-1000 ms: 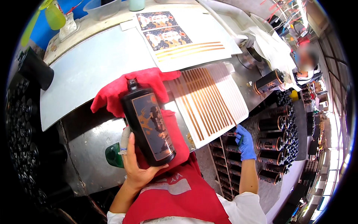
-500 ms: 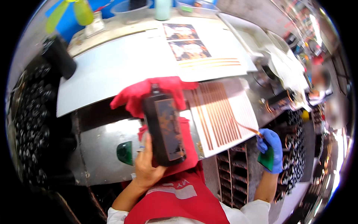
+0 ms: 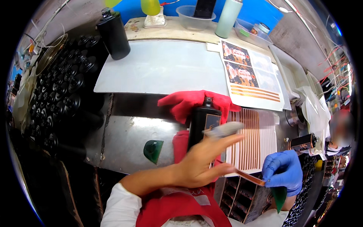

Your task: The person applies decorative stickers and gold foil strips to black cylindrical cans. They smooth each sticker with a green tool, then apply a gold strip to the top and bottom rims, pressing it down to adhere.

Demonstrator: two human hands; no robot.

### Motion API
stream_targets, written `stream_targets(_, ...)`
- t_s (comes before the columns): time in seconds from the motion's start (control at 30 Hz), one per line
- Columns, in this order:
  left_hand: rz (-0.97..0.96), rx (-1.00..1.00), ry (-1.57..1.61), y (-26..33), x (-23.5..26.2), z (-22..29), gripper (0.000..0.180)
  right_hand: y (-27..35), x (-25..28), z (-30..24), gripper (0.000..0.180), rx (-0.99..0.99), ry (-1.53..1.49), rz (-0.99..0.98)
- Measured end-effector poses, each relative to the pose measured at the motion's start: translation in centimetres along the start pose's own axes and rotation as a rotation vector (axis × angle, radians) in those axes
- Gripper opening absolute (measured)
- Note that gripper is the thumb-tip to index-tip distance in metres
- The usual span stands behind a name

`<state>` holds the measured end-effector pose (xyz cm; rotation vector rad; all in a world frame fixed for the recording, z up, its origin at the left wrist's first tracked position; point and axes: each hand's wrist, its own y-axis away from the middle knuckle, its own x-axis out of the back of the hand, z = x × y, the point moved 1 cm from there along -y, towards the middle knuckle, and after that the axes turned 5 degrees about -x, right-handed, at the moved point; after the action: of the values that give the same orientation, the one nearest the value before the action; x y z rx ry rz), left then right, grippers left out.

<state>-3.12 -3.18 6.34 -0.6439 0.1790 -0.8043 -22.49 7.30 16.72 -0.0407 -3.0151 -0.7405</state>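
My left hand (image 3: 200,160), bare, reaches rightward across the black bottle (image 3: 195,126), its fingers apart and a blurred pale covering on one finger. The left thumb is beside one end of a copper-coloured strip (image 3: 250,178); whether it touches is unclear. My right hand (image 3: 284,172), in a blue glove, pinches the other end of this strip. A green scraper (image 3: 279,197) is also tucked in the right hand, pointing down. The bottle has a dark label with a copper border and rests on red cloth (image 3: 185,102), partly hidden by my left hand.
A white sheet of copper strips (image 3: 251,140) lies right of the bottle. Another green scraper (image 3: 153,150) rests on the metal table (image 3: 128,140). Farther back are a printed sheet (image 3: 261,94) and a black bottle (image 3: 113,36). Many black bottles (image 3: 64,94) crowd the left.
My left hand has let go of the bottle and swung right toward the strip. The strip, in my right hand, is now off the sheet and nearer me. The view has shifted.
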Motion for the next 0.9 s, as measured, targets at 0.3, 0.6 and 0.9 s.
stream_targets(0.3,-0.259,0.394,0.300,-1.9,2.7,-0.1,0.007,-1.0,6.0,0.7,0.015,0.136,0.189,0.256)
stream_targets(0.6,0.359,0.580,0.235,0.1,5.6,-4.7,0.005,-7.2,9.4,7.3,0.012,-0.016,-0.165,0.462)
stream_targets(0.9,0.564,0.605,0.279,-0.7,4.1,-6.6,0.004,-10.0,10.4,9.2,0.012,-0.064,-0.255,0.474)
